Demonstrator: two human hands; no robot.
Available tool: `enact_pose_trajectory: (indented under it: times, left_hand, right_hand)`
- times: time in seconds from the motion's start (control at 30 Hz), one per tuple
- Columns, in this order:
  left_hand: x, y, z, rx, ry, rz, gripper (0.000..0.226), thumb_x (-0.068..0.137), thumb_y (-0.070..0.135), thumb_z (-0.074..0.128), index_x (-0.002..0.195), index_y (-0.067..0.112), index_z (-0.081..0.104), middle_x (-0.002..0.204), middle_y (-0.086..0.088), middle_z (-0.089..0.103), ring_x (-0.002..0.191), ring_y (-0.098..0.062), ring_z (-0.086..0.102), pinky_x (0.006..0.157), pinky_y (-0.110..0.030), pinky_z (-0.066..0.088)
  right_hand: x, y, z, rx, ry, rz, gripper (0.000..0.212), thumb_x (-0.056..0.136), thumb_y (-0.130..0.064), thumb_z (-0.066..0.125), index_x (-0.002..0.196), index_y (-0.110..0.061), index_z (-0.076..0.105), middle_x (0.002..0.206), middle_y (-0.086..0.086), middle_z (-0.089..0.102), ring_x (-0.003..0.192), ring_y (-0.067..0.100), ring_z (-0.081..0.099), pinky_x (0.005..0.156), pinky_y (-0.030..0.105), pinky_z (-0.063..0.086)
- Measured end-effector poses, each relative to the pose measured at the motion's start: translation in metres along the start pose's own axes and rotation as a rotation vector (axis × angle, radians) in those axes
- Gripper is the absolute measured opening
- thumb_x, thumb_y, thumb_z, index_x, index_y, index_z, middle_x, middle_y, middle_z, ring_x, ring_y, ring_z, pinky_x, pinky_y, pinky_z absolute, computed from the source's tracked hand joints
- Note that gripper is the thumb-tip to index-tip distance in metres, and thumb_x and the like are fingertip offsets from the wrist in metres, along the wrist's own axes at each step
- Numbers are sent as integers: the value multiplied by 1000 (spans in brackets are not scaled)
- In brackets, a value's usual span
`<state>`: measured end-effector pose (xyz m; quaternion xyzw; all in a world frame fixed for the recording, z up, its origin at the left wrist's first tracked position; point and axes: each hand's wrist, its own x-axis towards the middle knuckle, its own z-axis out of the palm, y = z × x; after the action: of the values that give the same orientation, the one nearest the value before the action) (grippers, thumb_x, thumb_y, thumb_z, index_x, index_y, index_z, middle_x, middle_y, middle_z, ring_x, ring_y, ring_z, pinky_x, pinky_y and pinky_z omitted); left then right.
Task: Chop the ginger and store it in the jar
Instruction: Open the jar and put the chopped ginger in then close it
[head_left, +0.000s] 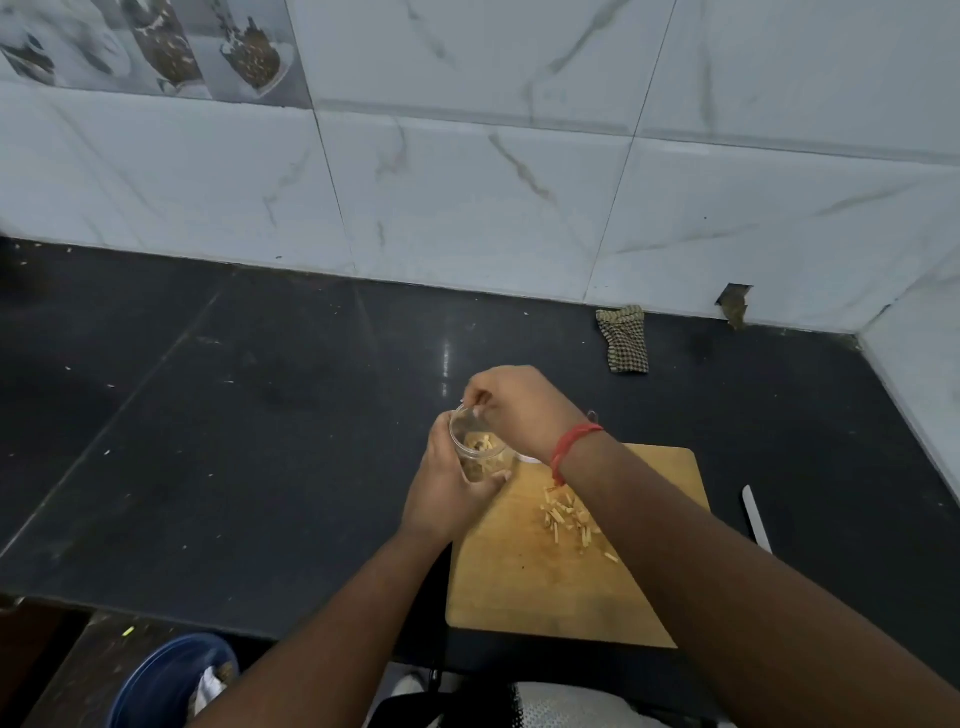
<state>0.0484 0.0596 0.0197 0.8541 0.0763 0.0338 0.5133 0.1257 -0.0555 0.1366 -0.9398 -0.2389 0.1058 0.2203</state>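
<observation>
- left hand (451, 486) is wrapped round the clear jar (480, 451), tipped, some ginger already inside
- right hand (511, 408) sits over the jar mouth, fingertips pinched together, can't tell what's in them
- rest of the chopped ginger (570, 521) lies on the cutting board (545, 587), about 4 o'clock from the jar
- knife (756, 518) at 3 o'clock, off the board

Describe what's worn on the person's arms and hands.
Both forearms are bare, with no sleeves in view. The right wrist carries a red thread band wound round it. The left hand and right hand wear no gloves; no rings are visible.
</observation>
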Motion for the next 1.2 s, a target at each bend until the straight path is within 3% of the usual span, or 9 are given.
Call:
enact_pose_trajectory:
  times: [0.13,0.2,0.3,0.37,0.63,0.8,0.93,1.07,1.2]
  left_hand:
    - [1,-3,2,8,33,7,87,65,49,86,134,40,33,130,22,48,117,-4,56,93,-39,55]
    - [2,-5,3,9,37,6,87,67,47,87,135,39,33,131,21,48,118,-3,55,94,-37,54]
    - [2,-7,5,4,38,11,89,68,44,88,137,38,32,133,20,47,119,-2,54,95,-33,52]
    - [2,-8,5,-2,40,16,90,68,44,88,138,37,32,133,18,48,120,-3,54,95,-32,51]
    - [1,-6,7,-16,41,27,87,69,38,90,134,40,31,132,16,51,117,3,54,93,-23,47]
    - [2,-7,6,-16,39,32,88,69,37,90,132,45,30,133,15,51,118,1,54,93,-21,47]
    - [1,-6,6,-23,39,34,87,69,36,90,130,48,29,133,17,50,118,1,55,92,-20,47]
    - [-1,-3,5,-4,38,30,86,71,37,89,128,51,26,131,21,47,114,11,51,86,-13,43]
    - [-1,-2,4,8,27,30,86,72,37,88,128,51,25,127,26,45,113,15,49,85,-11,42]
  right_hand:
    - [-38,50,-5,113,235,111,9,87,-15,59,90,-20,66,89,-7,60,86,13,61,73,23,43]
    - [-63,84,5,-28,58,290,22,87,-22,63,108,-17,60,108,1,56,101,22,59,81,29,46]
    - [-105,115,30,-122,-291,607,73,81,-34,75,140,-18,35,142,10,36,120,29,52,98,39,48]
    - [-123,117,45,-133,-348,635,87,75,-32,81,142,-19,27,146,11,30,119,30,52,99,39,49]
    - [-110,104,65,-48,-213,334,38,85,4,49,119,-13,49,122,4,44,97,20,53,86,27,49]
    - [-92,113,55,18,-64,252,42,93,-18,58,133,-22,49,127,-1,47,119,19,44,101,31,42]
    - [-92,106,65,-303,-161,-4,54,92,-44,57,142,-35,37,131,0,45,119,24,39,99,37,42]
    - [-110,105,89,-376,-49,-126,34,94,-20,54,125,-29,48,122,-5,47,113,20,42,78,37,54]
    - [-113,110,97,-359,-5,-157,38,90,-2,47,118,-26,53,116,-5,50,105,17,43,71,37,54]
